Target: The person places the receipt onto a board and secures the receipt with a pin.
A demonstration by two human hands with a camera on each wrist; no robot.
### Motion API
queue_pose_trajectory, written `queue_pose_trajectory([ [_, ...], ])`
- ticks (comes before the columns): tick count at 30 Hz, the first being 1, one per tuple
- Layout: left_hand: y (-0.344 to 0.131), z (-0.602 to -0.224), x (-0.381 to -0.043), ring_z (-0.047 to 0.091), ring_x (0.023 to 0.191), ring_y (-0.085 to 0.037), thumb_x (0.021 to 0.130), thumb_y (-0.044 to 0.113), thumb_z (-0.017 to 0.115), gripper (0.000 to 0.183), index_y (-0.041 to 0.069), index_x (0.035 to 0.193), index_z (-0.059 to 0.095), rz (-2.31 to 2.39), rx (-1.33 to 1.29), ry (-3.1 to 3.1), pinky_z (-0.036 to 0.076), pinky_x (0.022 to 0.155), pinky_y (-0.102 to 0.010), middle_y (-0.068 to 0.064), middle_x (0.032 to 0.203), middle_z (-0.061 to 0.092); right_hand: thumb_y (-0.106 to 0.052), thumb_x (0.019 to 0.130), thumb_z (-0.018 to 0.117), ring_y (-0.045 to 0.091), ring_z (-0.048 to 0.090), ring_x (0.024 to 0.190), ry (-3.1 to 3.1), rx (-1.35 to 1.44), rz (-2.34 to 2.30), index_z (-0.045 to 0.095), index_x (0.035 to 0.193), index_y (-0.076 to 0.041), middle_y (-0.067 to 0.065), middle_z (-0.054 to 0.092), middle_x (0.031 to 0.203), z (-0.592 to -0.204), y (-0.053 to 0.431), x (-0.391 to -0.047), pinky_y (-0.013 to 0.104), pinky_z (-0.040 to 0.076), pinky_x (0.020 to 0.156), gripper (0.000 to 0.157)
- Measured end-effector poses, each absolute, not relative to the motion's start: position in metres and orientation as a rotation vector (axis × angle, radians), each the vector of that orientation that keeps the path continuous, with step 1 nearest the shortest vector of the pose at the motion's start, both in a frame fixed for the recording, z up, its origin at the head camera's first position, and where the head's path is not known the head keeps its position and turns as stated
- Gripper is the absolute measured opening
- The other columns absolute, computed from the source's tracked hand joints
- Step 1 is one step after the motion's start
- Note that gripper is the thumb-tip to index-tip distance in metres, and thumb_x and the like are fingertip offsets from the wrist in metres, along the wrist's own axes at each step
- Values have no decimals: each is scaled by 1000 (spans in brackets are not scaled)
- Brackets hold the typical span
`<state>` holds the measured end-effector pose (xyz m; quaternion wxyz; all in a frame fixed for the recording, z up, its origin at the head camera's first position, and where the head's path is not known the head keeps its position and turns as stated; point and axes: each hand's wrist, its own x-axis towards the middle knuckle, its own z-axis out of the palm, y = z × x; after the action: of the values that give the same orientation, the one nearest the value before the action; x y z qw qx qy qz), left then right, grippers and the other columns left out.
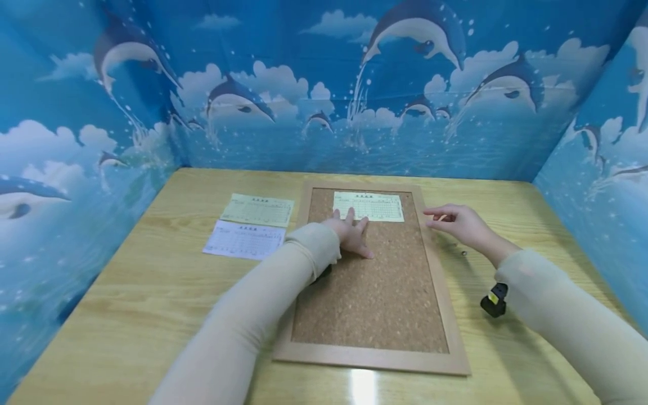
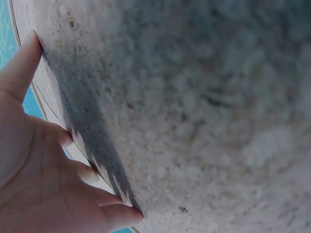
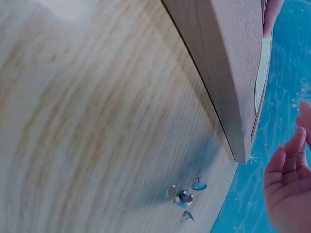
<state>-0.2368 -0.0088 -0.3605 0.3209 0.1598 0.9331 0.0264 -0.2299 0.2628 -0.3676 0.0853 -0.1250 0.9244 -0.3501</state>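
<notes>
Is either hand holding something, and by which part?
Nothing is visibly held. The left hand merely touches the green slip on the corkboard; the right hand appears empty.

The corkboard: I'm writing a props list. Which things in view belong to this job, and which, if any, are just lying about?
Likely the job:
- corkboard
- top slip, on the board
- tacks, by their look
- probably green slip and lilac slip, beside the board

Likely just surroundings:
- table
- dolphin backdrop

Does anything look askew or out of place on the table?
Mildly: small metal tacks lie loose on the table, right of the corkboard, scattered without a container. Nothing else stands out; I see no spill or damage.
</notes>
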Motion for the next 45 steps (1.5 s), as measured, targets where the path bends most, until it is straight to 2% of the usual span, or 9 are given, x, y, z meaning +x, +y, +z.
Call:
queue_pose_trajectory([
  [14, -8, -363, -239, -13, 139, -36, 82, 67, 50, 92, 32, 150, -2, 79, 421, 2443, 9, 108, -56, -4, 154, -18, -30, 92, 60, 27, 54, 81, 2760, -339, -1115, 54, 128, 2, 16, 57, 104, -370, 278, -217, 35, 47, 63, 48],
  [25, -9, -364, -239, -14, 139, -35, 82, 67, 50, 92, 33, 150, -3, 91, 403, 2439, 8, 108, -56, -3, 154, -19, -39, 92, 57, 30, 53, 89, 2718, -262, -1129, 50, 134, -3, 16, 54, 111, -374, 288, -211, 39, 48, 71, 56],
  [32, -10, -363, -239, -17, 138, -33, 83, 65, 50, 91, 34, 150, -3, 122, 403, 2429, 9, 108, -56, -2, 154, -21, -35, 92, 58, 27, 55, 86, 2729, -272, -1125, 51, 132, -1, 17, 55, 109, -375, 293, -207, 35, 49, 67, 52],
  [39, -8, -362, -237, -18, 137, -35, 83, 66, 49, 92, 32, 150, -4, 101, 417, 2424, 7, 107, -58, -4, 154, -20, -38, 92, 57, 26, 53, 80, 2714, -250, -1132, 50, 133, -2, 16, 55, 109, -377, 299, -204, 34, 47, 61, 55],
  [45, -9, -361, -235, -18, 137, -35, 83, 66, 49, 91, 33, 150, -3, 113, 409, 2423, 6, 108, -58, -3, 154, -20, -37, 93, 57, 24, 53, 80, 2703, -228, -1140, 50, 133, -1, 15, 55, 108, -380, 303, -201, 33, 47, 63, 55],
])
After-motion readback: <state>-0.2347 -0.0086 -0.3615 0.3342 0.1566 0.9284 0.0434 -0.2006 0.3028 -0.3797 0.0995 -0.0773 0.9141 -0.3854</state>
